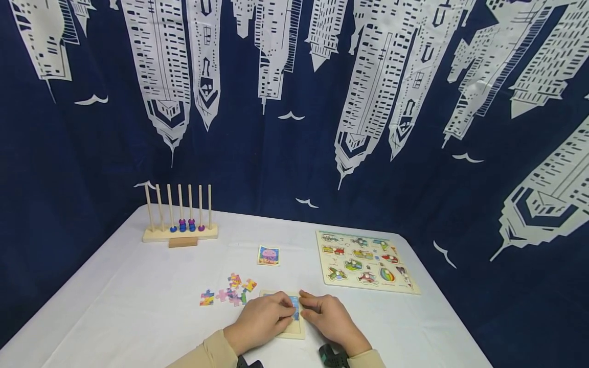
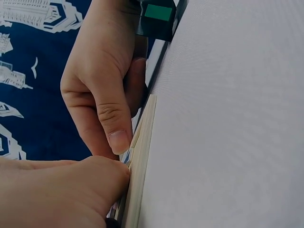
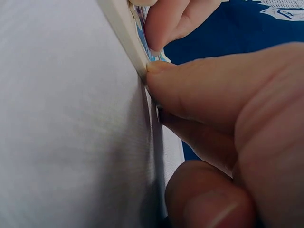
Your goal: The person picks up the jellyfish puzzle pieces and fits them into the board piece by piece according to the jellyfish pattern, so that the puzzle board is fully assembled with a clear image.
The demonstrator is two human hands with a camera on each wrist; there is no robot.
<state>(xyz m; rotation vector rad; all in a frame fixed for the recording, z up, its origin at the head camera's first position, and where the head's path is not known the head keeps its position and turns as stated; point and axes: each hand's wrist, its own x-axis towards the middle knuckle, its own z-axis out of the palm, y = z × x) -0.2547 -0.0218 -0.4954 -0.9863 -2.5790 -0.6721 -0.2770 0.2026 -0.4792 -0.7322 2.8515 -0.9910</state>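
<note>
A small wooden puzzle tray (image 1: 292, 335) lies at the front of the white table, with blue picture pieces (image 1: 296, 312) showing inside it. My left hand (image 1: 259, 318) reaches over the tray from the left and covers much of it. Its thumb and index finger pinch at a blue puzzle piece, mostly hidden by the fingers. On the other side, my right hand (image 1: 332, 317) touches the tray's right rim with thumb and index fingertips set apart. In the right wrist view the right thumb (image 3: 180, 85) rests at the tray's edge, close to the left fingertips.
Loose jigsaw pieces (image 1: 233, 295) lie left of the tray. Behind it is a small octopus picture card (image 1: 269, 255). A wooden peg counter (image 1: 158, 234) with beads stands at the back left, and a vehicle puzzle board (image 1: 352, 278) lies at the right. A dark blue patterned curtain hangs behind.
</note>
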